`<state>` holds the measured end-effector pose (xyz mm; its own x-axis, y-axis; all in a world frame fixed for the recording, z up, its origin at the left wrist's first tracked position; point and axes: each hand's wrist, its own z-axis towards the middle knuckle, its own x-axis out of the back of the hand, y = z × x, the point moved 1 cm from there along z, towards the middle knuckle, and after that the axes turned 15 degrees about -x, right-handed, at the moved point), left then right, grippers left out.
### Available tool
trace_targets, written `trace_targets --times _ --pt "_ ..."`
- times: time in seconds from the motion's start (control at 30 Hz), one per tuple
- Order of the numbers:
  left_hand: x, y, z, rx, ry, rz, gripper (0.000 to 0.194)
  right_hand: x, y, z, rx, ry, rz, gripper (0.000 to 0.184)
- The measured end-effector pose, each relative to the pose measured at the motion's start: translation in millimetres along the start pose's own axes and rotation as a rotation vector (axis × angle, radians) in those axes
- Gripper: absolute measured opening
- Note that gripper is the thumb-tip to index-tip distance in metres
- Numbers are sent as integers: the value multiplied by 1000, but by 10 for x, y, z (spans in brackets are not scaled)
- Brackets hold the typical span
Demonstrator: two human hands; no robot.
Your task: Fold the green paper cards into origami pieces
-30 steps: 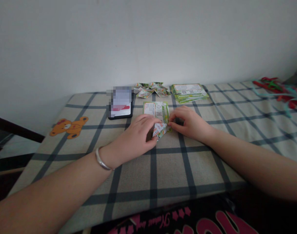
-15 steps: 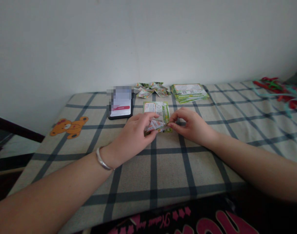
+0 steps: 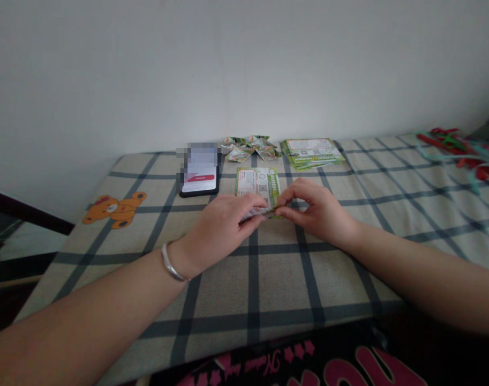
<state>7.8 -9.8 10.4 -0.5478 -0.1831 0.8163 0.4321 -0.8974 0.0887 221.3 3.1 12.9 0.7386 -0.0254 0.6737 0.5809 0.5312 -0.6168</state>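
Thumb and fingers of my left hand (image 3: 228,220) are closed around a small folded printed paper (image 3: 250,213), mostly covered by that hand. My right hand (image 3: 314,212) pinches the paper's right end between thumb and index finger. Under the folded paper lies a flat green-and-white leaflet (image 3: 252,181) with printed text and a square code. Its near edge is hidden by my hands. Farther back, by the wall, sit several folded paper pieces (image 3: 252,149) with the same green and white print. To their right is a stack of flat leaflets (image 3: 313,153).
A phone (image 3: 199,182) with a lit screen lies left of the leaflet. The checked tablecloth (image 3: 212,300) has a bear picture (image 3: 114,210) at its left side. Tangled red and green strips (image 3: 461,153) lie at the far right. The wall (image 3: 244,64) borders the table's back.
The fingers of my left hand have come down over the folded paper and closed further, covering more of it. My right hand keeps its pinch, nearly in the same place.
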Motion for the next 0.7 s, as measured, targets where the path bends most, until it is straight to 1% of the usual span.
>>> trace_targets --times 0.13,0.33,0.43,0.57,0.7 --pt "6 2 3 62 43 -39 17 -1 10 -19 -31 69 47 12" --pt "-8 0 2 150 47 -155 17 23 -26 -32 4 97 -38 10" --pt "-9 11 4 154 65 -185 17 42 -40 -24 44 112 -88 7" --pt "-2 22 13 151 72 -193 17 63 -56 -15 117 90 -149 7" --pt "0 21 14 123 82 -168 16 70 -64 -8 124 77 -205 10"
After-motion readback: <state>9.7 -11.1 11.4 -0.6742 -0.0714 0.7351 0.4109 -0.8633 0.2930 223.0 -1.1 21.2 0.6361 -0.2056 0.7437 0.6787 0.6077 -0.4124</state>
